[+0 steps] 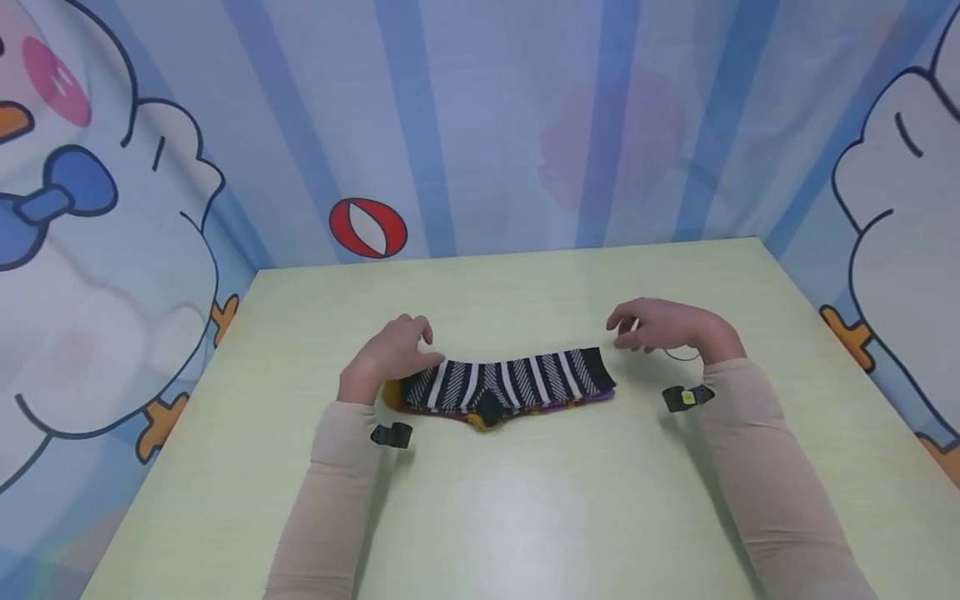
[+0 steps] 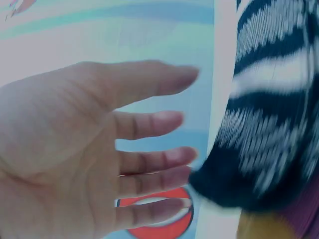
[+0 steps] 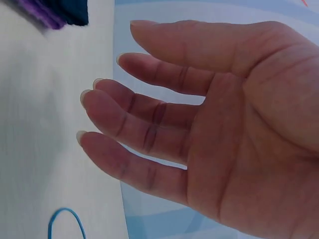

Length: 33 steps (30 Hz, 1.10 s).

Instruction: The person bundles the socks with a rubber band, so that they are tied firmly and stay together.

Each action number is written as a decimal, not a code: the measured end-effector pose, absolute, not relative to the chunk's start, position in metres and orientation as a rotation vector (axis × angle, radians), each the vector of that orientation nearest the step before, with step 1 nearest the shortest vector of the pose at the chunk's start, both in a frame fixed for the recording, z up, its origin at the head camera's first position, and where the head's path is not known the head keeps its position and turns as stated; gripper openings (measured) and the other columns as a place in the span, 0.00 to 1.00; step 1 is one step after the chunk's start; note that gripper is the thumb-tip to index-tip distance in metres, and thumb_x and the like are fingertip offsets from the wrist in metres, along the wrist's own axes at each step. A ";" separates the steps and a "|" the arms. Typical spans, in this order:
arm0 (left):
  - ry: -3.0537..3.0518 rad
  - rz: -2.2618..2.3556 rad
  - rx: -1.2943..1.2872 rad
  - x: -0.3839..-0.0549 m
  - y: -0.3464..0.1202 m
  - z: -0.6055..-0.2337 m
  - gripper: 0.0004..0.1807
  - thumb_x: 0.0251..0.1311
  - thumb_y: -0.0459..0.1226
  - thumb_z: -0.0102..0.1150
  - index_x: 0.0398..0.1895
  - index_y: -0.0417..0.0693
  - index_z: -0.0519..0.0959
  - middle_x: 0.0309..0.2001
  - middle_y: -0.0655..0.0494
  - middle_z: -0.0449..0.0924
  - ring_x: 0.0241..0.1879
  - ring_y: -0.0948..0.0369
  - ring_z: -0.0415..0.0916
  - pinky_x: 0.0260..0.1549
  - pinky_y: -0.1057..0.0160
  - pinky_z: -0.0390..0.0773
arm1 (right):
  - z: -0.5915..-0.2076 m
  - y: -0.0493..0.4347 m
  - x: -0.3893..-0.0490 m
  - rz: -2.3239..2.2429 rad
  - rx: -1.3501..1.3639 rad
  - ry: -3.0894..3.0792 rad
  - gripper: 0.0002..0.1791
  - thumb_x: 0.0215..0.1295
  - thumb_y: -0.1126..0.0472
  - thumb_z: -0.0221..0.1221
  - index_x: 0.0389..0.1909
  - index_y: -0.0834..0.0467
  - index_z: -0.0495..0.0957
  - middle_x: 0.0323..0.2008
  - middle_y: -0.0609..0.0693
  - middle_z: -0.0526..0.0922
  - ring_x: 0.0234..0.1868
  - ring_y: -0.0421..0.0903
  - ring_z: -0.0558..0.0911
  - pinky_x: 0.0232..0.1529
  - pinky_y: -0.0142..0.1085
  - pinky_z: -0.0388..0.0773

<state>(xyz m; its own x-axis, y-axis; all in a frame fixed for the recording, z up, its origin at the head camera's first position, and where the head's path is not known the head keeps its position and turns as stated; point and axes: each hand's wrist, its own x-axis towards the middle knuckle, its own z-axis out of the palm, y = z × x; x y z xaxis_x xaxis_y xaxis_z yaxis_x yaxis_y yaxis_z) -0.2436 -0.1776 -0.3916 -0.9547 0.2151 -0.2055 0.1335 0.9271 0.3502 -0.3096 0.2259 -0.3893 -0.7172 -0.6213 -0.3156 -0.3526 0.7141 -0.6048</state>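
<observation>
Socks [image 1: 517, 382]: flat stack on table [image 1: 525, 500], between left hand [image 1: 393, 350] and right hand [image 1: 660, 323]; long axis left to right, toes left. Left hand: nearer, at toe end, fingers extended, empty; contact unclear. Right hand: fingers loosely bent, empty, beside cuffs.

Yellow and purple fabric [image 1: 483, 425] lay mostly hidden beneath the striped sock [image 1: 517, 379]. The left wrist's view blurred the sock's dark tip [image 2: 237, 184] (the other end ran out of frame). Right of the sock, a blue loop [image 3: 64, 209] was cut off by the right wrist view's lower edge. The head view's bottom edge cropped both sleeves [image 1: 326, 500] flanking the sock.
</observation>
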 end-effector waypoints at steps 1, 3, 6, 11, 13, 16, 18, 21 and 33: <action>2.870 0.490 0.263 -0.243 -0.172 -0.392 0.20 0.65 0.46 0.63 0.49 0.41 0.73 0.42 0.46 0.71 0.43 0.52 0.69 0.43 0.54 0.74 | -0.388 0.227 -0.309 -0.712 -0.743 2.414 0.21 0.73 0.61 0.56 0.62 0.68 0.71 0.52 0.62 0.79 0.44 0.54 0.83 0.44 0.47 0.81; 2.914 0.492 0.291 -0.242 -0.159 -0.394 0.19 0.66 0.45 0.63 0.49 0.41 0.74 0.44 0.46 0.71 0.43 0.51 0.69 0.44 0.53 0.74 | -0.386 0.230 -0.308 -0.721 -0.734 2.420 0.21 0.73 0.61 0.56 0.62 0.68 0.71 0.51 0.62 0.79 0.44 0.55 0.83 0.44 0.48 0.80; 2.961 0.495 0.357 -0.241 -0.137 -0.397 0.18 0.67 0.45 0.62 0.50 0.40 0.75 0.46 0.44 0.72 0.42 0.50 0.70 0.43 0.51 0.74 | -0.384 0.236 -0.307 -0.728 -0.725 2.431 0.21 0.74 0.61 0.55 0.62 0.70 0.71 0.51 0.63 0.79 0.44 0.55 0.82 0.43 0.48 0.80; 2.954 0.488 0.497 -0.235 -0.103 -0.401 0.17 0.68 0.44 0.61 0.51 0.42 0.76 0.51 0.45 0.73 0.44 0.52 0.70 0.44 0.52 0.75 | -0.383 0.248 -0.308 -0.728 -0.690 2.454 0.21 0.74 0.63 0.54 0.61 0.72 0.70 0.52 0.66 0.78 0.44 0.56 0.82 0.43 0.48 0.80; 2.926 0.487 0.560 -0.234 -0.091 -0.404 0.17 0.69 0.45 0.60 0.52 0.44 0.76 0.51 0.47 0.73 0.43 0.54 0.70 0.42 0.54 0.76 | -0.384 0.253 -0.310 -0.737 -0.665 2.457 0.21 0.74 0.64 0.54 0.61 0.73 0.69 0.52 0.67 0.77 0.44 0.56 0.82 0.44 0.49 0.80; 2.885 0.475 0.650 -0.233 -0.077 -0.411 0.16 0.69 0.45 0.60 0.52 0.46 0.77 0.50 0.50 0.74 0.40 0.57 0.71 0.41 0.56 0.76 | -0.386 0.258 -0.314 -0.761 -0.635 2.442 0.22 0.74 0.64 0.54 0.61 0.74 0.69 0.52 0.67 0.78 0.45 0.57 0.82 0.45 0.49 0.80; 2.869 0.447 0.702 -0.233 -0.071 -0.416 0.15 0.69 0.45 0.60 0.51 0.47 0.77 0.49 0.51 0.74 0.39 0.58 0.72 0.40 0.57 0.76 | -0.388 0.261 -0.316 -0.768 -0.633 2.432 0.22 0.74 0.63 0.54 0.61 0.74 0.69 0.52 0.67 0.78 0.46 0.58 0.82 0.45 0.49 0.80; 2.867 0.427 0.749 -0.230 -0.066 -0.422 0.14 0.69 0.46 0.60 0.50 0.48 0.78 0.49 0.52 0.74 0.42 0.58 0.70 0.42 0.57 0.75 | -0.391 0.263 -0.318 -0.757 -0.626 2.431 0.22 0.74 0.63 0.54 0.61 0.74 0.69 0.52 0.68 0.78 0.46 0.58 0.82 0.45 0.49 0.80; 2.844 0.362 0.921 -0.228 -0.032 -0.430 0.09 0.67 0.43 0.61 0.46 0.51 0.80 0.46 0.54 0.74 0.40 0.60 0.69 0.40 0.63 0.74 | -0.391 0.273 -0.319 -0.715 -0.546 2.471 0.22 0.74 0.63 0.54 0.59 0.75 0.69 0.48 0.66 0.79 0.43 0.56 0.82 0.43 0.50 0.79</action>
